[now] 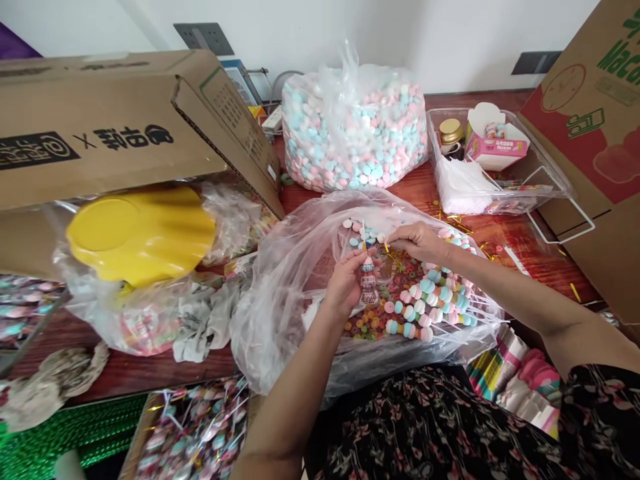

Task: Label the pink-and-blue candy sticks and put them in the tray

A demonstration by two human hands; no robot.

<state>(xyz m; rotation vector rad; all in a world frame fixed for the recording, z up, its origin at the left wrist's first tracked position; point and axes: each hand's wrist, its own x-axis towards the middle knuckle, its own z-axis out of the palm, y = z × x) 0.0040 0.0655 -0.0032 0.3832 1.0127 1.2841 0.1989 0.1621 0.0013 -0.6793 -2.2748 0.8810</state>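
My left hand (346, 280) is closed around the gathered neck of a small printed candy bag (369, 281), which hangs down with a thin white stick (363, 230) poking up above the fingers. Just to the right, my right hand (417, 241) pinches a short gold twist tie (387, 247) between thumb and fingertips. Both hands are over a large clear plastic bag (280, 267) spread on the table. Within it lie marshmallow skewers (425, 300) in pink, blue and white, loose ring candies (367, 323) and loose marshmallows (354, 241).
Behind stands a full bag of marshmallows (350, 133). A clear plastic bin (545, 160) holds a pink box and a jar. Cardboard boxes (125, 127) flank both sides. A yellow bowl (145, 230) sits at left, and a box of wrapped candies (195, 433) is below the table edge.
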